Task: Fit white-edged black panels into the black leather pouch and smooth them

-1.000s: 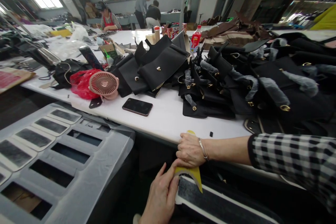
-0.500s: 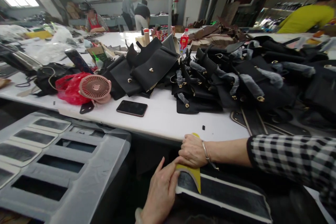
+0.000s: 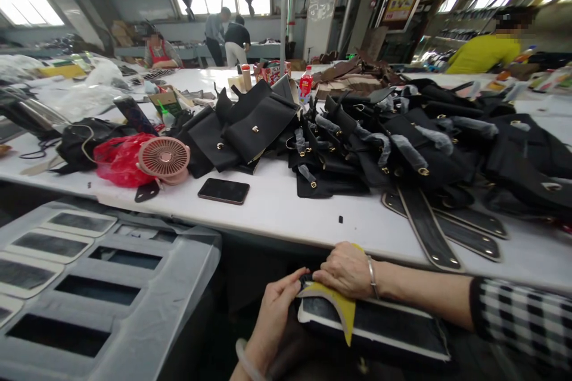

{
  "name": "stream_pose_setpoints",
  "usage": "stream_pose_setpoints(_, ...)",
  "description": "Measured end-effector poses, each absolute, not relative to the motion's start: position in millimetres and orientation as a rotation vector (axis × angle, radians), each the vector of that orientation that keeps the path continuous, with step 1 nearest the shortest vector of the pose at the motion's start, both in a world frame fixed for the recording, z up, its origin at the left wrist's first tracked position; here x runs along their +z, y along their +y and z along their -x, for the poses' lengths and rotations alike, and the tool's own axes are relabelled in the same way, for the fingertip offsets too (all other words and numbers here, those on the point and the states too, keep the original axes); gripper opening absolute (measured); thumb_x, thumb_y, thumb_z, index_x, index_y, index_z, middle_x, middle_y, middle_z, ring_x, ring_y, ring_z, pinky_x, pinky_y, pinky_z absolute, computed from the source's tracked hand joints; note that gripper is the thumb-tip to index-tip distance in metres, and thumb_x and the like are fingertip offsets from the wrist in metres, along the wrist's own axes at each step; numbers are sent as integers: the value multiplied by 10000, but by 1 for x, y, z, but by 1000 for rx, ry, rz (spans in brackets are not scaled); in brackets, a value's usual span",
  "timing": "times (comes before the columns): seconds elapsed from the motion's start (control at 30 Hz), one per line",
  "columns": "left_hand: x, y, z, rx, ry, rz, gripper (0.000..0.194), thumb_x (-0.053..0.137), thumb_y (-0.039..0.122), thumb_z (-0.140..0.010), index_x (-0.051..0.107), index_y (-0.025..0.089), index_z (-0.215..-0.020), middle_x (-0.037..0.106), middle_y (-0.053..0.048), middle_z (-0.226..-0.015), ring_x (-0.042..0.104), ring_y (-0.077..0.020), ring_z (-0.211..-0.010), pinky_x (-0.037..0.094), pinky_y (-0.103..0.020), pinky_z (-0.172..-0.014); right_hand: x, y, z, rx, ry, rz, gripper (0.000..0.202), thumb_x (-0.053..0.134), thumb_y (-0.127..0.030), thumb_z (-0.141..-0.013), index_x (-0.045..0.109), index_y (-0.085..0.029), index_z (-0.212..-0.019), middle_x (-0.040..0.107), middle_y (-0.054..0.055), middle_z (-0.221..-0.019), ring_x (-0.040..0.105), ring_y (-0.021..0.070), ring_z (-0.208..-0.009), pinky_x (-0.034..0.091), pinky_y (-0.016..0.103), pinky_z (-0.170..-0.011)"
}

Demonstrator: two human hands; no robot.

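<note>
My right hand [image 3: 346, 271] is closed round a yellow tool [image 3: 344, 309] with a curved, pale edge, which lies over a long black piece [image 3: 384, 324] bordered in white. My left hand [image 3: 277, 309] pinches the left end of that black piece, close to the tool's tip. The black piece is below the table's front edge, and its underside is lost in shadow. A bracelet shows on each wrist.
On the white table [image 3: 272, 214] lie a phone [image 3: 224, 190], a pink fan [image 3: 164, 158], a red plastic bag [image 3: 120, 161], black bags [image 3: 261, 122] and black straps [image 3: 426, 229]. A grey rack [image 3: 147, 303] with rectangular openings stands at the left.
My right hand and the yellow tool have shifted right and slightly down in the view. My left fingers now pinch the piece's end. The camera view has also shifted.
</note>
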State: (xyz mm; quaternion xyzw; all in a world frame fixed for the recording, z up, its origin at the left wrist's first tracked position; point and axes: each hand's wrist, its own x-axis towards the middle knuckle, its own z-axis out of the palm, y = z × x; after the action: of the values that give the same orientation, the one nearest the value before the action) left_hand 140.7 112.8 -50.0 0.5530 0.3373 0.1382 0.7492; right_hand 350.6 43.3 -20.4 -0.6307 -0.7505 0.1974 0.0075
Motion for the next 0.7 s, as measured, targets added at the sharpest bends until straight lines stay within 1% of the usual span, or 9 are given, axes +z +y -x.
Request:
stream_pose_setpoints(0.07,-49,112,-142,317,744,-1220,391,573,369,-840,697,165,-1150,687,-88,-1195,590,-298,-1169,397,-435,-1073,-18,40,-359,703,-2149,2097,703,147,-502,-1000,655,-171,-644,670,68,-602,578,166,-537,308,286,-539)
stream_pose_setpoints(0.13,-48,113,-143,321,751,-1230,373,567,358,-843,706,171,-1134,699,-83,-1173,598,-296,-1154,409,-423,-1050,-16,40,-366,788,-1922,2213,768,46,-509,-1000,649,-166,-669,657,59,-610,560,158,-541,312,267,-514)
stream_pose_setpoints(0.2,-47,113,-145,311,763,-1232,365,563,350,-844,710,170,-1126,707,-83,-1156,613,-295,-1125,431,-410,-1012,-15,44,-370,877,-1747,2266,793,13,-541,-988,649,-160,-704,649,53,-624,550,155,-556,311,252,-490)
stream_pose_setpoints(0.27,-47,113,-147,298,790,-1232,375,565,345,-836,710,154,-1124,714,-93,-1140,629,-296,-1087,449,-401,-975,-17,50,-369,954,-1643,2268,771,52,-570,-981,638,-162,-691,633,44,-619,534,150,-561,308,245,-483)
stream_pose_setpoints(0.37,-46,109,-150,290,856,-1308,386,536,337,-838,710,131,-1116,736,-107,-1074,649,-287,-1019,472,-382,-910,-19,61,-359,1010,-1572,2258,681,171,-562,-977,611,-169,-637,604,38,-596,512,147,-556,292,253,-491)
stream_pose_setpoints(0.47,-42,102,-154,337,911,-1472,366,483,300,-862,696,137,-1111,741,-93,-1004,656,-251,-929,482,-346,-840,-15,65,-351,966,-1531,2274,575,280,-546,-958,616,-180,-668,611,48,-631,533,172,-610,304,274,-541)
stream_pose_setpoints(0.57,-40,99,-155,400,888,-1488,318,478,307,-880,694,153,-1056,730,-72,-982,646,-221,-878,482,-308,-793,-5,63,-354,931,-1498,2282,531,377,-616,-907,592,-177,-701,616,63,-678,558,195,-660,349,285,-569)
stream_pose_setpoints(0.63,-40,100,-154,380,843,-1386,319,506,355,-883,696,153,-1039,729,-69,-975,641,-219,-885,482,-297,-779,3,58,-361,1080,-1442,2198,466,466,-621,-862,583,-176,-788,613,40,-701,566,169,-593,395,265,-521)
stream_pose_setpoints(0.7,-41,103,-151,332,818,-1262,343,562,394,-859,699,150,-1057,729,-74,-1001,639,-230,-931,476,-300,-811,9,51,-369,1356,-1279,2011,369,519,-530,-848,551,-179,-958,601,6,-723,564,138,-493,439,248,-446)
